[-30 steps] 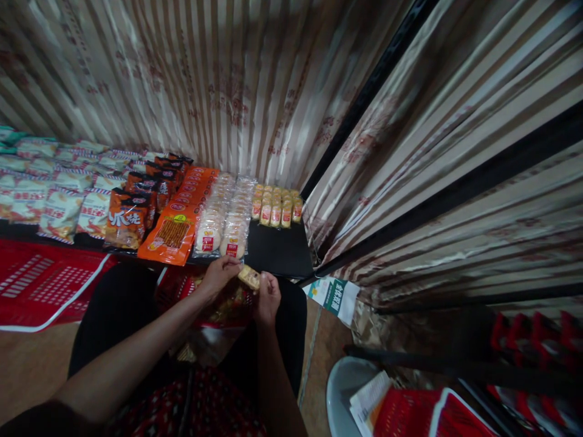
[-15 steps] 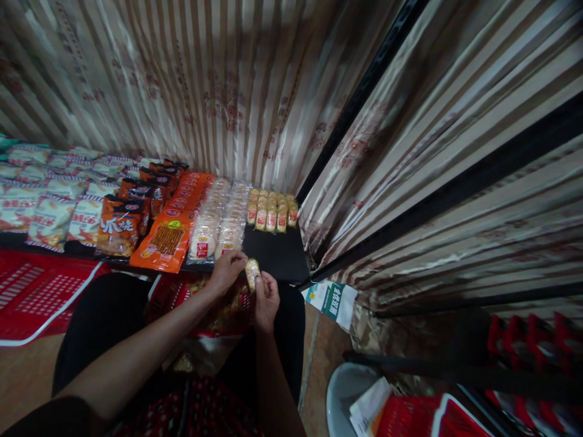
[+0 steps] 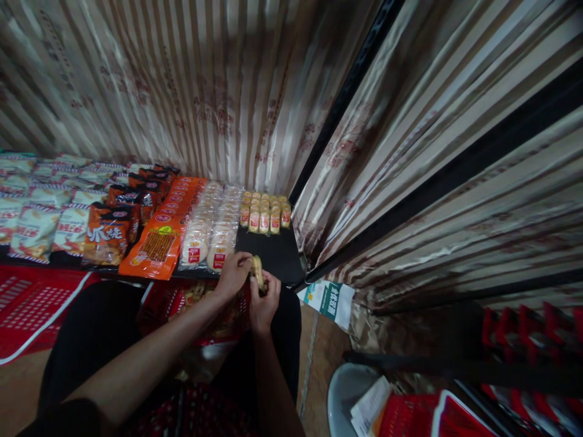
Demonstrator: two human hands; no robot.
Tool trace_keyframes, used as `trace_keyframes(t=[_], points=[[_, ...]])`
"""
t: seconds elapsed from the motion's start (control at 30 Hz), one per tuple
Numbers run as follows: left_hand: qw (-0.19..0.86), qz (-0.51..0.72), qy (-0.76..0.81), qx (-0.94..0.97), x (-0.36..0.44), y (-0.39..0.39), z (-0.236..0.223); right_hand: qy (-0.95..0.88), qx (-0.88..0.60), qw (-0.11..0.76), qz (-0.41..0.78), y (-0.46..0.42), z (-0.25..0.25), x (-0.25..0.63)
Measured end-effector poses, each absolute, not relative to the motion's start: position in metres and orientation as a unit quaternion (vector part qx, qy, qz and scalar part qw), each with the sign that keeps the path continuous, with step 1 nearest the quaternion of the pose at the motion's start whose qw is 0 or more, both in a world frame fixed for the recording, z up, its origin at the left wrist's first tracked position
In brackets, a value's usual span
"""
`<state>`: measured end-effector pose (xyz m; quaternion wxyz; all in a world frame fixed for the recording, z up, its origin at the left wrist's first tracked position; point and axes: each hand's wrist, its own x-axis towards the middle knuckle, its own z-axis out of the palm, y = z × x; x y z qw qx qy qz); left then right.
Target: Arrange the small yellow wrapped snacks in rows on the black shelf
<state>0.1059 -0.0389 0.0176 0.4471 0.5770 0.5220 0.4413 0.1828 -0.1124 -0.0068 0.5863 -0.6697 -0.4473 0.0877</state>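
Between my two hands is a small oblong snack packet [image 3: 257, 271] in a clear and golden wrapper, turned edge-on. My left hand [image 3: 235, 276] pinches its left side, fingers closed. My right hand [image 3: 265, 303] grips its lower right side between thumb and fingers. Both hands are just over the front edge of the black shelf [image 3: 268, 255]. Behind them, matching golden packets [image 3: 264, 218] with red labels stand in rows. Left of those lie clear packs of round white crackers [image 3: 194, 250]. Below my hands a red basket [image 3: 159, 306] holds more wrapped packets, partly hidden by my arms.
Orange snack bags [image 3: 155, 246], brown-orange bags [image 3: 107, 237] and white bags [image 3: 34, 233] line the shelf leftward. Another red basket [image 3: 31, 303] sits at left. Black metal posts [image 3: 346, 109] and striped curtains [image 3: 204, 91] bound the right and back. A grey basin [image 3: 339, 394] stands lower right.
The packet has turned from showing its broad face to its narrow side, and both hands have shifted slightly around it. The whole view has moved a little.
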Motion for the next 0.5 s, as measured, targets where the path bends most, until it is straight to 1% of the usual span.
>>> trace_keyframes(t=[0.13, 0.27, 0.4, 0.5], points=[[0.492, 0.416, 0.524, 0.557, 0.108, -0.041, 0.025, -0.469, -0.678, 0.56, 0.081, -0.113, -0.012, 0.181], [0.515, 0.419, 0.528, 0.53, 0.112, -0.044, 0.03, -0.478, -0.674, 0.558, 0.081, -0.113, -0.017, 0.181], [0.544, 0.426, 0.523, 0.499, 0.117, -0.045, 0.027, -0.51, -0.652, 0.556, 0.074, -0.115, -0.016, 0.18], [0.543, 0.426, 0.528, 0.495, 0.12, -0.045, 0.024, -0.545, -0.639, 0.54, 0.049, -0.116, -0.015, 0.18]])
